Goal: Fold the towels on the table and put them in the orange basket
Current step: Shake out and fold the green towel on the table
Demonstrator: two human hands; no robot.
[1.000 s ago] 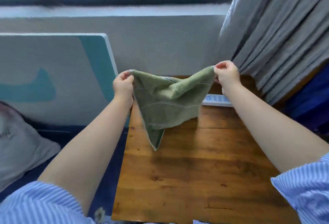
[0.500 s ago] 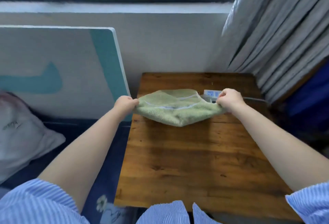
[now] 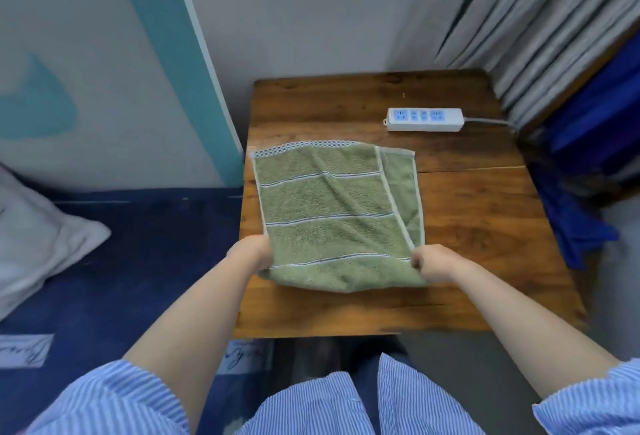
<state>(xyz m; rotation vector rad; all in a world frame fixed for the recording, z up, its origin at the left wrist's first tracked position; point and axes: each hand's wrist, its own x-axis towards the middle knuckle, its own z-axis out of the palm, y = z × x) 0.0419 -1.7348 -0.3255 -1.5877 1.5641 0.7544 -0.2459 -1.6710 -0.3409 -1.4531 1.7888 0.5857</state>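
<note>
A green towel (image 3: 332,213) is laid flat on the wooden tabletop (image 3: 478,227), folded double with its layers a little offset. Its near left corner is gripped by the left hand (image 3: 254,254) and its near right corner is pinched by the right hand (image 3: 431,263), the fingers curled. A white power strip (image 3: 425,119) is seen behind the towel.

Table (image 3: 485,227): wooden.
Towel (image 3: 329,213): green, lying flat, far side of both hands.
Power strip (image 3: 425,119): white, beyond the right hand.
</note>
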